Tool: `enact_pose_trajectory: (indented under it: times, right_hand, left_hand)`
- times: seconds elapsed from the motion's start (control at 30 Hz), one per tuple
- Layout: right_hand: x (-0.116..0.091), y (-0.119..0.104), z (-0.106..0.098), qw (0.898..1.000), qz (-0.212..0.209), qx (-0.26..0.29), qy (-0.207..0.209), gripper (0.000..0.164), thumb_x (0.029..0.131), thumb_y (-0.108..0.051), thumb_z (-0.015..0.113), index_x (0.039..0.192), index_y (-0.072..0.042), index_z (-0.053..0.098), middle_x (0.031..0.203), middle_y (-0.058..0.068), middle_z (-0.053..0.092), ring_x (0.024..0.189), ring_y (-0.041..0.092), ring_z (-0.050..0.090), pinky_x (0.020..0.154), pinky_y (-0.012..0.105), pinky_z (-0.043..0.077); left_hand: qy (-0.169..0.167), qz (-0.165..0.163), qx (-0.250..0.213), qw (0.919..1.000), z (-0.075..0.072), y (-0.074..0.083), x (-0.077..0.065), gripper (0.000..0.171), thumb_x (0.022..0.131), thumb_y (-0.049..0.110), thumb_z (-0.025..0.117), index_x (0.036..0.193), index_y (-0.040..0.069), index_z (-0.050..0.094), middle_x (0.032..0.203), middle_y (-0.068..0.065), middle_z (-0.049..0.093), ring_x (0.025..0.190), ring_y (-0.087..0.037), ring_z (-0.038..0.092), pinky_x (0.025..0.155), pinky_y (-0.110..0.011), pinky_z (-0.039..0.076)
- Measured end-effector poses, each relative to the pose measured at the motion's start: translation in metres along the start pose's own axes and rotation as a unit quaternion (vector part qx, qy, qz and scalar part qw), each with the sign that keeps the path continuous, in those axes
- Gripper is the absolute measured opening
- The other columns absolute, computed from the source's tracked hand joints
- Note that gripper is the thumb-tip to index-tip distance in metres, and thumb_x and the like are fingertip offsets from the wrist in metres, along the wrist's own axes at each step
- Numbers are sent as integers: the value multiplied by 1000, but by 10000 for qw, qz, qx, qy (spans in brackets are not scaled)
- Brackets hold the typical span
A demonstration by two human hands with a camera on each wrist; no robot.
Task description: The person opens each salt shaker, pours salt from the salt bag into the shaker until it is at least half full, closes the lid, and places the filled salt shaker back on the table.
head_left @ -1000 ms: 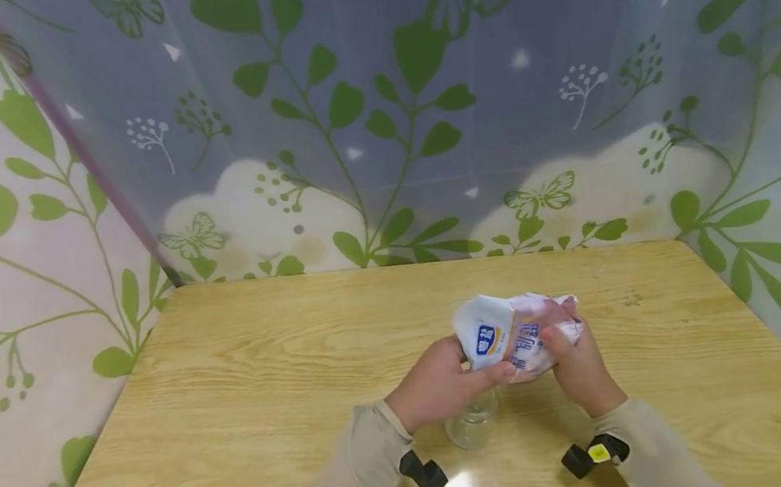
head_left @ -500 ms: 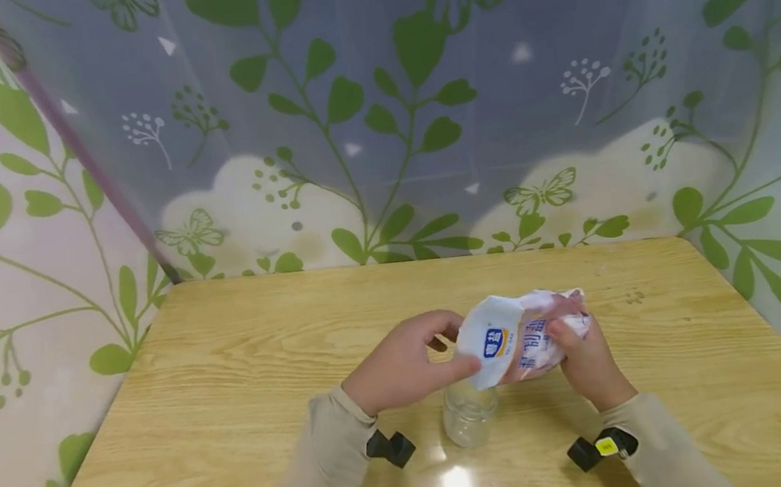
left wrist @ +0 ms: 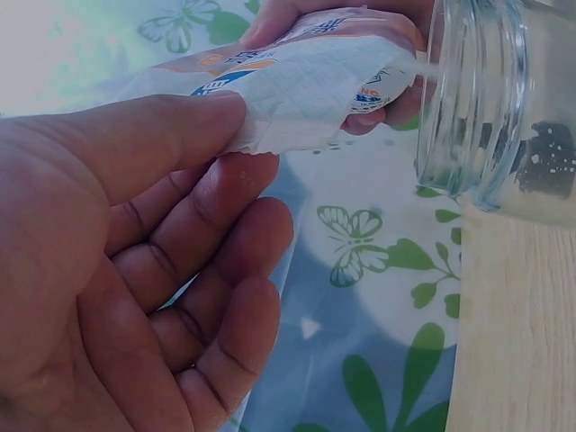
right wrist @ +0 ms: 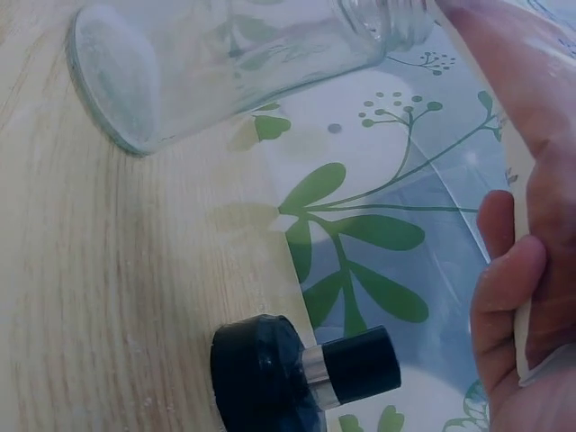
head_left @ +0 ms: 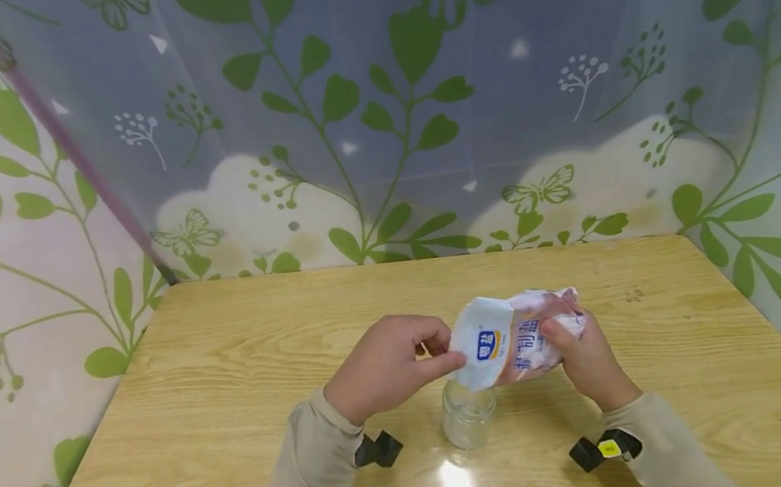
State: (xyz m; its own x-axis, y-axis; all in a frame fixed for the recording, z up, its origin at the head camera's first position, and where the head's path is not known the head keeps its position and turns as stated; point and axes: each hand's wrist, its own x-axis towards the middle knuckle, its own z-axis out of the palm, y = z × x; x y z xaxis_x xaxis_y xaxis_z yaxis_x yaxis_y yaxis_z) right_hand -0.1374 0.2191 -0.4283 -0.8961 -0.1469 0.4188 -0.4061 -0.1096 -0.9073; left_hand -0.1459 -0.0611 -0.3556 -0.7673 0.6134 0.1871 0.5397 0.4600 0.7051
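A white and pink soft packet with blue lettering [head_left: 507,347] lies tilted over the surface, its wide white end reaching above the mouth of a clear glass jar [head_left: 469,421]; whether the two touch cannot be told. The person's right hand [head_left: 589,357] grasps the crumpled pink end, thumb laid across the top and fingers bent round the far side. The left hand [head_left: 384,366] pinches the edge of the white end between thumb and forefinger, a small gap showing between the digits; its remaining fingers curl loosely below, clear of the packet. The jar stands upright on the pale wood-grained surface [head_left: 267,370], just below the packet and between the forearms. Beige sleeves [head_left: 304,474] cover both arms, a black device [head_left: 378,450] at each wrist. Behind hangs a blue-grey and white backdrop with green leaves [head_left: 366,158].
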Motion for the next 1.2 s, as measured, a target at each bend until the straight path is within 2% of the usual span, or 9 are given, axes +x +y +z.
enact_pose_trajectory:
  times: [0.1, 0.3, 0.53, 0.8, 1.2]
  right_hand:
    - [0, -3, 1, 9999, 33, -133, 4, 16, 107, -23, 58, 117, -22, 72, 99, -4, 75, 86, 7, 70, 73, 22, 58]
    - [0, -10, 1, 9961, 143, -835, 266, 18, 105, -15, 59, 112, -28, 70, 92, -6, 73, 79, 6, 67, 67, 20, 55]
    - [0, -11, -1, 9961, 185, -820, 264, 16, 104, -15, 61, 110, -27, 70, 92, -6, 72, 80, 6, 67, 68, 20, 55]
    - [1, -12, -1, 9932, 181, -1098, 329, 24, 103, -11, 60, 108, -32, 70, 90, -8, 71, 79, 5, 66, 67, 21, 55]
    - [-1, -17, 0, 9910, 175, -1272, 373, 32, 100, -3, 61, 109, -33, 70, 90, -7, 70, 79, 6, 65, 67, 20, 54]
  left_hand:
    - [24, 11, 25, 10000, 0, 1, 0, 17, 97, 29, 75, 83, 23, 67, 82, 19, 68, 76, -3, 62, 74, -30, 51]
    - [63, 16, 65, 10000, -1, 1, -1, 16, 97, 29, 75, 84, 24, 68, 82, 19, 68, 76, -3, 61, 75, -30, 52]
    - [83, -27, 71, 9999, -2, 2, -2, 17, 96, 29, 76, 83, 23, 67, 81, 19, 67, 75, -4, 61, 74, -30, 51]
    - [109, 12, 120, 9999, -3, 3, -2, 18, 95, 28, 77, 82, 21, 66, 80, 18, 67, 75, -4, 60, 75, -30, 52]
    - [73, -28, 100, 9999, -4, 3, -4, 15, 96, 29, 76, 85, 23, 68, 80, 19, 67, 75, -4, 60, 75, -30, 51]
